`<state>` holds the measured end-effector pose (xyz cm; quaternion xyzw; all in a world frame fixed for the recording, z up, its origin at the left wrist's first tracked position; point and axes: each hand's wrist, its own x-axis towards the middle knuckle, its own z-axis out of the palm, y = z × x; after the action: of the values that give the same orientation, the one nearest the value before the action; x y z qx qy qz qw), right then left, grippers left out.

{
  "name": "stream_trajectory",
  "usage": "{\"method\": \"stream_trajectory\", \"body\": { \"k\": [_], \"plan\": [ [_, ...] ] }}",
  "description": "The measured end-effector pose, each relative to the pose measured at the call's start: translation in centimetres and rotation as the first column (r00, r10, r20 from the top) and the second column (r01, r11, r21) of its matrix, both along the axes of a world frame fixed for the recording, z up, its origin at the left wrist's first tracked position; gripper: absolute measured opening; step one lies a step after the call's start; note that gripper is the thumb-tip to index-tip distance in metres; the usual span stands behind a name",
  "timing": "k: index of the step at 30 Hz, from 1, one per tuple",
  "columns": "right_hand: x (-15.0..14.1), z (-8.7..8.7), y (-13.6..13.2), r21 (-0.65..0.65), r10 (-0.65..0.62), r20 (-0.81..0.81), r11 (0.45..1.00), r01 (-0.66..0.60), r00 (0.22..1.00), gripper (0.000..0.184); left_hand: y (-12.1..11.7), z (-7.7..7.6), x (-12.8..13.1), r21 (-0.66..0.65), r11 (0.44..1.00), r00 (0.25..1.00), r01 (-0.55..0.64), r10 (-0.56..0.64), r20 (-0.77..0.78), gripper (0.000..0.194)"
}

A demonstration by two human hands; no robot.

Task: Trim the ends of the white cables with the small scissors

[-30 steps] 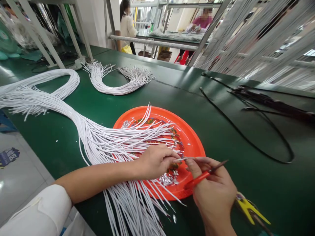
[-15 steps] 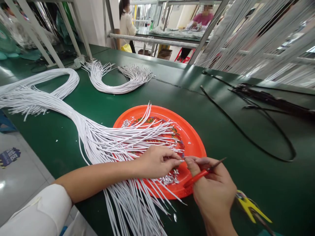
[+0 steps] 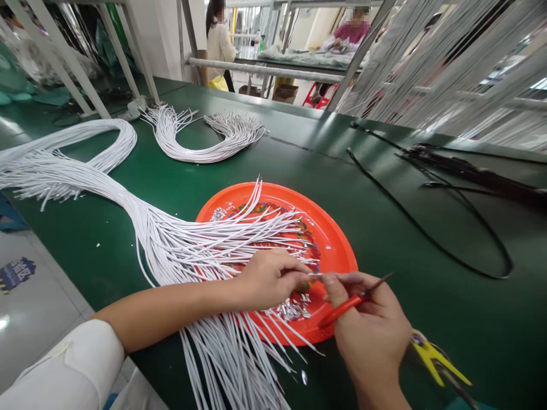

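My left hand (image 3: 273, 279) is closed in a pinch on a thin white cable (image 3: 315, 276) near its end. My right hand (image 3: 370, 319), thumb and forefinger together, meets the tip of that cable. Across its palm it also grips a red-handled tool (image 3: 344, 310) with a dark pointed end; the rest of the tool is hidden by the fingers. A large bundle of white cables (image 3: 183, 239) runs under my left forearm and fans over a round red tray (image 3: 335, 245). Silver foil scraps (image 3: 293, 308) lie in the tray below my fingers.
Yellow-handled cutters (image 3: 433, 359) lie right of my right wrist. Black cables (image 3: 448, 245) curl at the right of the green table (image 3: 299, 154). Another white cable bundle (image 3: 200, 151) rests at the back. Two people are beyond a metal rack (image 3: 273, 69).
My fingertips drew close together over the cable tip, then moved slightly apart, so a short length of cable shows between them again. The bundles and tray stay put.
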<state>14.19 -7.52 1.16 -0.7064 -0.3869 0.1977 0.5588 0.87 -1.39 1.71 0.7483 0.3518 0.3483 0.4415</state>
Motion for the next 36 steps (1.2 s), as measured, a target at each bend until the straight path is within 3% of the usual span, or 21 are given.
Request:
{"method": "stream_trajectory", "body": {
  "k": [2, 4, 6, 8, 11, 23, 30, 36],
  "plan": [
    [0.2, -0.1, 0.1, -0.041, 0.064, 0.028, 0.997, -0.063, 0.998, 0.026, 0.2, 0.3, 0.2, -0.194, 0.98, 0.996, -0.042, 0.056, 0.069, 0.01],
    [0.2, -0.1, 0.2, -0.12, 0.215, 0.055, 0.971, -0.207, 0.975, 0.025, 0.3, 0.6, 0.3, -0.362, 0.931, 0.985, -0.05, 0.105, 0.135, 0.009],
    [0.0, 0.2, 0.2, -0.208, 0.359, 0.065, 0.917, -0.339, 0.931, 0.022, 0.4, 0.7, 0.4, -0.428, 0.903, 0.977, -0.045, 0.129, 0.169, 0.009],
    [-0.5, 0.5, 0.1, -0.272, 0.418, 0.069, 0.881, -0.386, 0.906, 0.02, 0.4, 0.8, 0.4, -0.425, 0.903, 0.976, -0.058, 0.141, 0.167, 0.008],
    [-1.0, 0.9, -0.1, -0.314, 0.414, 0.07, 0.872, -0.374, 0.907, 0.02, 0.3, 0.7, 0.4, -0.426, 0.904, 0.98, -0.041, 0.119, 0.157, 0.009],
    [-0.6, 0.7, -0.1, -0.417, 0.449, 0.118, 0.832, -0.367, 0.886, 0.023, 0.2, 0.0, 0.1, -0.322, 0.946, 0.993, 0.042, -0.005, 0.116, 0.01],
    [0.0, 0.4, 0.1, -0.414, 0.505, 0.07, 0.799, -0.435, 0.86, 0.018, 0.3, 0.2, 0.1, -0.363, 0.929, 0.988, 0.076, -0.02, 0.156, 0.009],
    [-0.5, 0.6, -0.1, -0.387, 0.461, 0.107, 0.835, -0.39, 0.881, 0.019, 0.3, 0.5, 0.4, -0.444, 0.891, 0.983, 0.101, -0.02, 0.184, 0.007]
  ]
}}
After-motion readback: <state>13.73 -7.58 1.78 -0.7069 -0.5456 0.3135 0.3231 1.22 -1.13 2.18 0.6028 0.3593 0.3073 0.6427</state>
